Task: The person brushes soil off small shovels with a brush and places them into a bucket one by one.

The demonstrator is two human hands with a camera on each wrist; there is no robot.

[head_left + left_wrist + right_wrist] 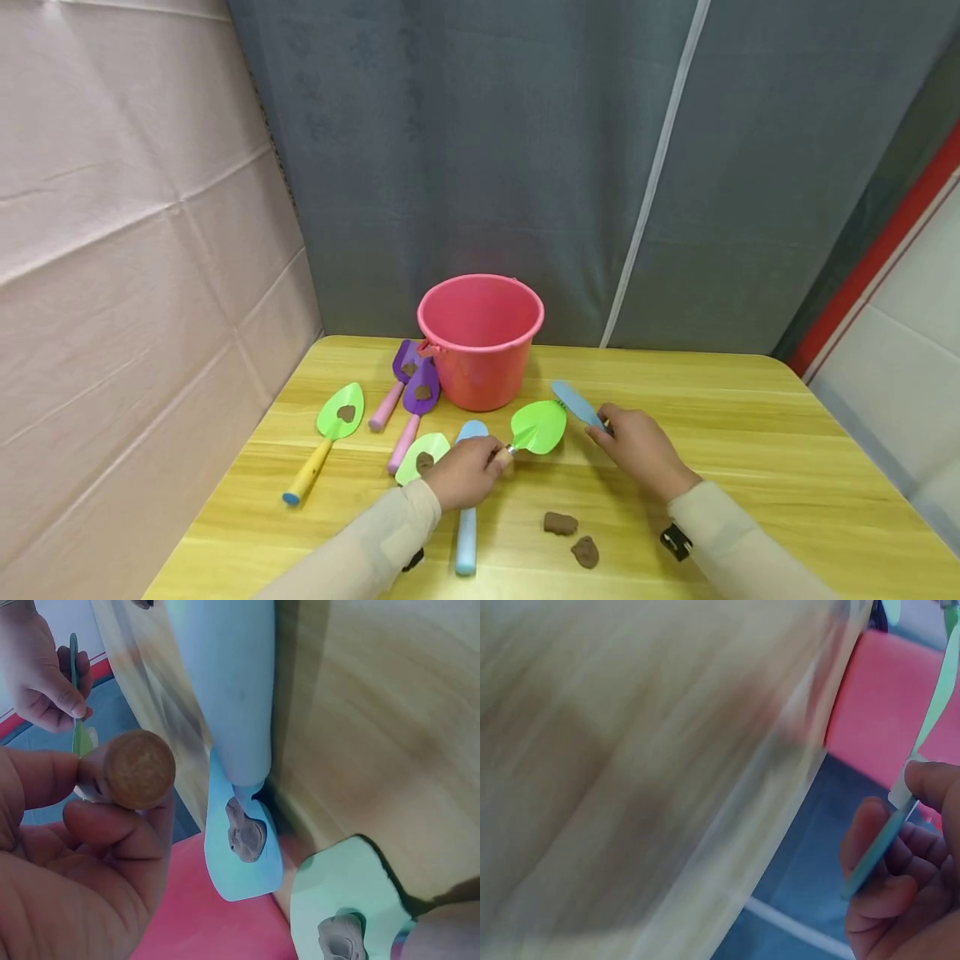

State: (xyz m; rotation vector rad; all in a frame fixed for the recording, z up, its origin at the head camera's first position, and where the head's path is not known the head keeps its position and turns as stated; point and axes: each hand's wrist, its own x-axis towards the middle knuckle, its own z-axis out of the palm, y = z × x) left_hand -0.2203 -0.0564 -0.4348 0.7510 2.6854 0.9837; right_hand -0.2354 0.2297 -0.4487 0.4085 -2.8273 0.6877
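A person holds two tools at the centre of a wooden worktop [750, 408], the work apparently well along but unfinished. The left hand [465, 473] pinches the wooden handle of a bright green shovel [538, 427] between thumb and fingers. The blade, mid-frame, below and right of a pink bucket [483, 379], shows no lump. The right hand [637, 446], right of centre, grips a blue brush-like tool [579, 406] between thumb and curled fingers, its end at the blade's edge; whether the two touch is hard to tell. Left of centre, five shovels lie with brown lumps on their blades: a yellow-handled shovel [326, 442], a purple shovel [420, 407] with a second purple shovel [400, 367] behind it, a pale green shovel [435, 446] and a blue shovel [466, 542], whose lump [246, 832] shows in the left wrist view. Those five look done; the shovel in the left hand does not, and two loose lumps, one blocky lump [560, 523] and one rounder lump [585, 552], lie unplaced at lower centre-right.
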